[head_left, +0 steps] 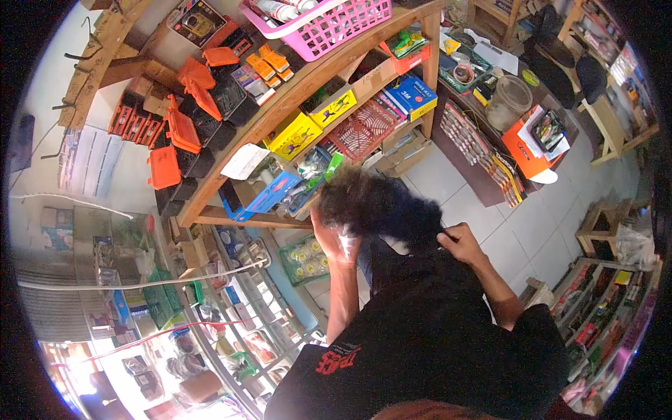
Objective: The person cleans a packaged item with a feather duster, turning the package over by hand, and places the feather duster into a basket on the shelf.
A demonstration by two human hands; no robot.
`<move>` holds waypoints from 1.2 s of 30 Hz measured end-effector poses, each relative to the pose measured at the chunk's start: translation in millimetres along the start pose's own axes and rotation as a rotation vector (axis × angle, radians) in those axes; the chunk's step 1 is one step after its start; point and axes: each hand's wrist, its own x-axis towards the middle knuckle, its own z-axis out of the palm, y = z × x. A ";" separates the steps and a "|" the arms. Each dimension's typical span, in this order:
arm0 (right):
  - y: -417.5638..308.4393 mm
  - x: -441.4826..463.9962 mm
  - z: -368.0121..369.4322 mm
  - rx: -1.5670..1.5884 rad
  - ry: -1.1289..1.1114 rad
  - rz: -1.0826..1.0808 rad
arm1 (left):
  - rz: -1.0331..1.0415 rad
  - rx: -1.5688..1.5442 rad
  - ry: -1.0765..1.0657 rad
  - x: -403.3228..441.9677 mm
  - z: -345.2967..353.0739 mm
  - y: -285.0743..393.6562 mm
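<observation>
A dark, fluffy feather duster (pixel 381 203) lies across the middle of the head view, in front of the lower shelf. My right hand (pixel 462 243) is closed around its end at the right; the handle itself is mostly hidden in the fist. My left hand (pixel 334 236) is at the duster's left side, close to the shelf's lower edge. The duster's fluff hides most of its fingers, so whether it grips anything does not show. Just beyond the duster are a blue box (pixel 269 194), a red plastic basket (pixel 362 133) and yellow boxes (pixel 296 136).
A wooden shelf (pixel 241 150) curves across the view, with orange bins (pixel 183 126) and a pink basket (pixel 329 31) on top. Glass display cases stand at the lower left. To the right, a table holds a clear plastic tub (pixel 509 100) and an orange box (pixel 528 150). White floor tiles (pixel 504 241) lie below.
</observation>
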 end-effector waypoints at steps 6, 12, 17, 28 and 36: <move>-6.8 -0.5 -2.8 0.125 0.096 0.022 | 0.001 0.022 0.025 2.1 9.4 -4.9; -16.1 -3.9 -4.1 0.015 -0.098 -0.024 | -0.058 0.073 0.052 -1.6 13.3 -16.0; 4.5 -3.9 3.4 0.081 -0.047 0.006 | -0.023 -0.079 -0.025 -0.5 23.2 -21.7; -5.2 4.0 0.3 -0.031 -0.302 0.007 | 0.049 0.031 0.014 -23.0 -21.0 -4.5; -110.0 71.2 -67.7 0.256 -0.070 0.188 | 0.220 0.011 0.178 -30.4 3.9 -3.0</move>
